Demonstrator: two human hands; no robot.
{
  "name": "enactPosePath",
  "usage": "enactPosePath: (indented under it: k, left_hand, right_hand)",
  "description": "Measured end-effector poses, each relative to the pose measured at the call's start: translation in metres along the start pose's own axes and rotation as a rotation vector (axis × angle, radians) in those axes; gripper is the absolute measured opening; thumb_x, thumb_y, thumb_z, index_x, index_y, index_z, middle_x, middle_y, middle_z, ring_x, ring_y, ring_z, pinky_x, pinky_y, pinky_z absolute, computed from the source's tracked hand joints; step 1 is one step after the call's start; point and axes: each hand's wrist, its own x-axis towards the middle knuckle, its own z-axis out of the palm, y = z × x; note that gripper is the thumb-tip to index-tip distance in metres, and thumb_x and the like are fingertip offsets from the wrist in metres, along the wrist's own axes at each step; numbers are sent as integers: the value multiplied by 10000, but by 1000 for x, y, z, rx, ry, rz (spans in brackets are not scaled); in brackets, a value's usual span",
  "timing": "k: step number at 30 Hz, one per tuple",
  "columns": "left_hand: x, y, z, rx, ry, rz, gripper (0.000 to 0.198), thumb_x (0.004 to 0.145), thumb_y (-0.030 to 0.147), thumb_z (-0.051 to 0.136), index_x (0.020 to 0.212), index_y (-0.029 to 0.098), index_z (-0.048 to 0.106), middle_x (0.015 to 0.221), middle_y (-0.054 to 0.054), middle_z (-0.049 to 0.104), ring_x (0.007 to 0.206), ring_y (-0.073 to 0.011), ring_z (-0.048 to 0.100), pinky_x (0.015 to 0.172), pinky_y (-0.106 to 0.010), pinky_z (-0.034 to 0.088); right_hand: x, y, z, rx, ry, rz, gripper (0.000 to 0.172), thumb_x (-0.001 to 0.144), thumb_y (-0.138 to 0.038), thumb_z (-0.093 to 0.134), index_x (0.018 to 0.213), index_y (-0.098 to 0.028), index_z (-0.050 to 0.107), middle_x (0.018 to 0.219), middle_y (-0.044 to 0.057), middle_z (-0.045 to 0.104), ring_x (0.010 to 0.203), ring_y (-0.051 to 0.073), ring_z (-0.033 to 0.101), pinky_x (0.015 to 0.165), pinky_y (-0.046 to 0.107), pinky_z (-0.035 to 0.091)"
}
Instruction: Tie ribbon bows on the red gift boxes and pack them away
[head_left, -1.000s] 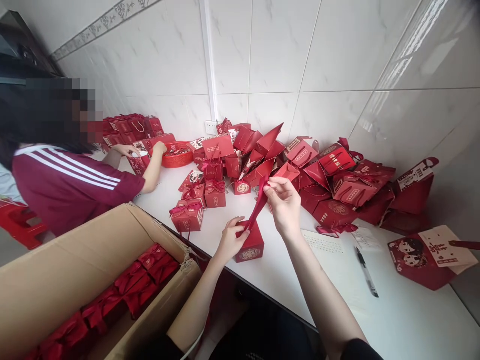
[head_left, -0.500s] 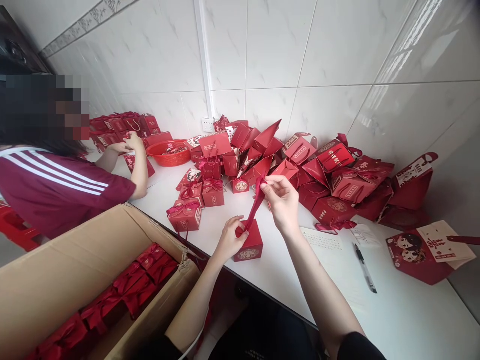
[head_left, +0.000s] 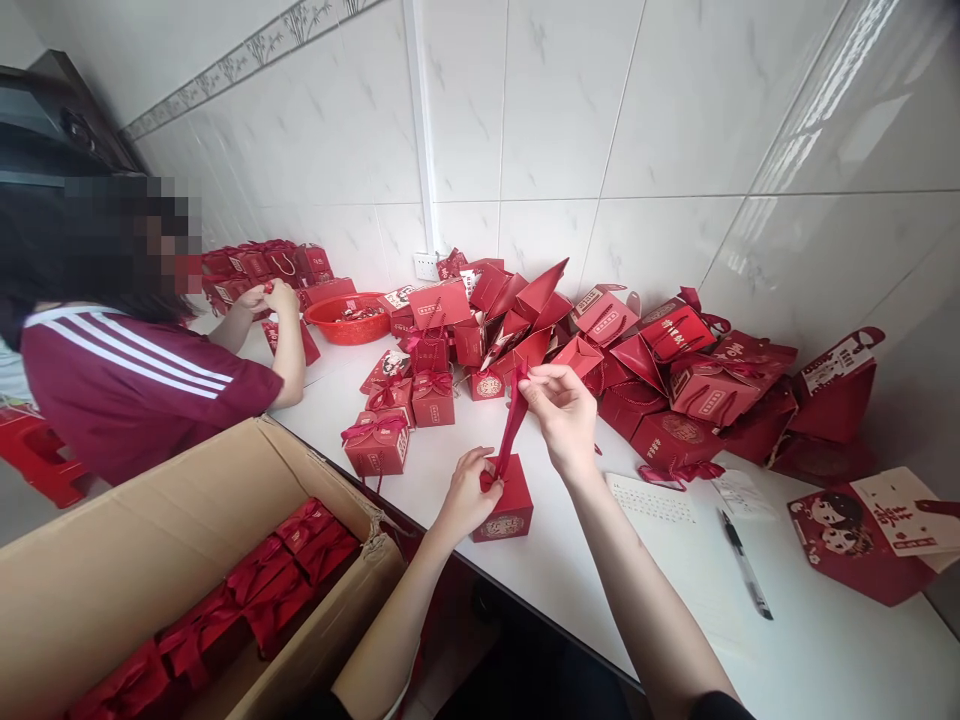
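In front of me a small red gift box [head_left: 516, 510] with a gold emblem rests on the white table [head_left: 570, 570]. A dark red ribbon [head_left: 511, 425] rises from its top. My right hand [head_left: 562, 410] pinches the ribbon's upper end above the box. Down at the box top, my left hand [head_left: 472, 490] has thumb and finger closed on the ribbon's base; the fingertips partly hide that spot. A tied box with a bow [head_left: 377, 445] stands to the left of my hands.
A cardboard carton [head_left: 247, 470] with several ribboned boxes stands at lower left. Many red boxes [head_left: 615, 340] pile along the wall. A red basin [head_left: 349, 318], notebook [head_left: 652, 500], pen [head_left: 745, 565] and card-topped box [head_left: 862, 540] lie around. A co-worker [head_left: 150, 370] sits at left.
The whole view has shifted slightly, so things sit lower and further right. Both hands keep their hold on the ribbon, which stays stretched up from the box.
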Motion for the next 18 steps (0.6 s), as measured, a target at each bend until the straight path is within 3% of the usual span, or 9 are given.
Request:
enactPosePath:
  k: [18]
  left_hand:
    - [-1, 1, -1, -1, 29, 35, 139, 694, 60, 506, 727, 195, 500, 1134, -74, 587, 1156, -247, 486, 991, -426, 388]
  right_hand:
    - [4, 0, 8, 16, 8, 17, 231, 610, -309, 750, 754, -209, 598, 679, -20, 649, 667, 119, 611, 697, 278, 504]
